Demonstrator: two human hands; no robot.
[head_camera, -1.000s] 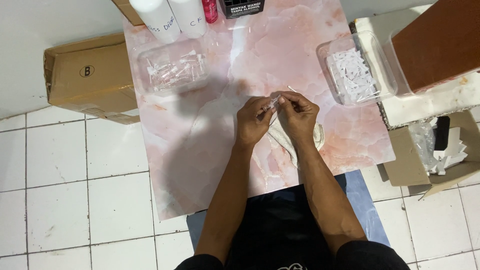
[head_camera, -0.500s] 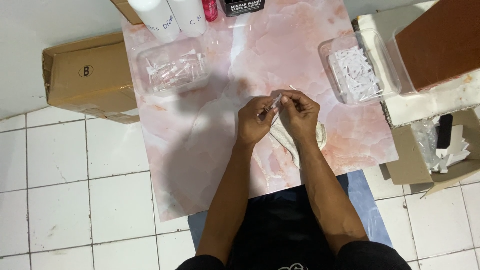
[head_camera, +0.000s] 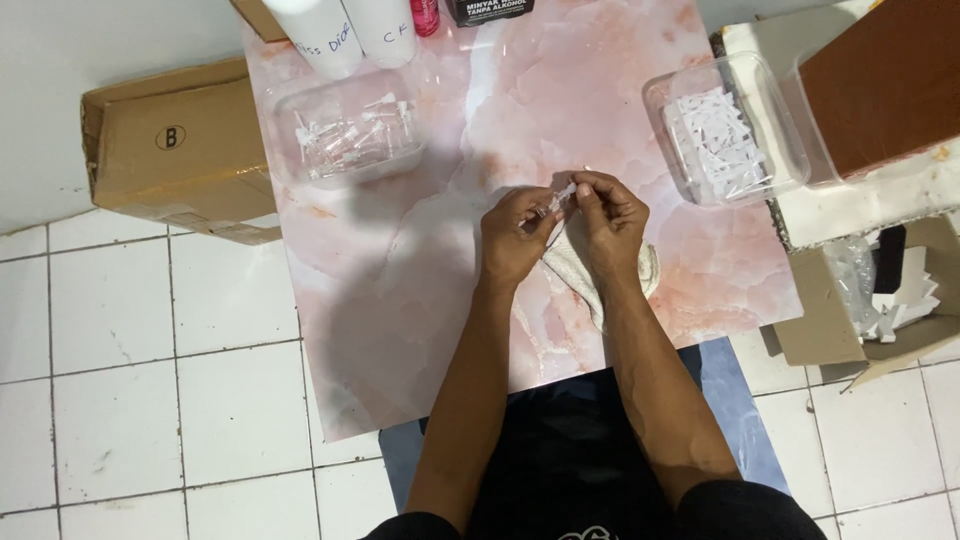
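Both sets of fingers are pinching one tiny clear plastic piece (head_camera: 558, 197) right over the middle of the bench (head_camera: 420, 300). The left hand (head_camera: 513, 240) is gripping it from the left side, the right hand (head_camera: 606, 222) from the right, thumbs and forefingers pressed together on it, so the hands are almost touching. It's too small to tell exactly what the piece is.

Just under the right hand a whitish cloth (head_camera: 578, 268) is lying on the pink marbled top. Further out, a clear tub of little transparent parts (head_camera: 345, 135) is sitting to the upper left and another clear tub of white bits (head_camera: 722, 140) to the upper right. White bottles (head_camera: 345, 30) are standing at the far edge. A cardboard box (head_camera: 170, 150) is sitting on the tiled floor (head_camera: 130, 380) to the left.
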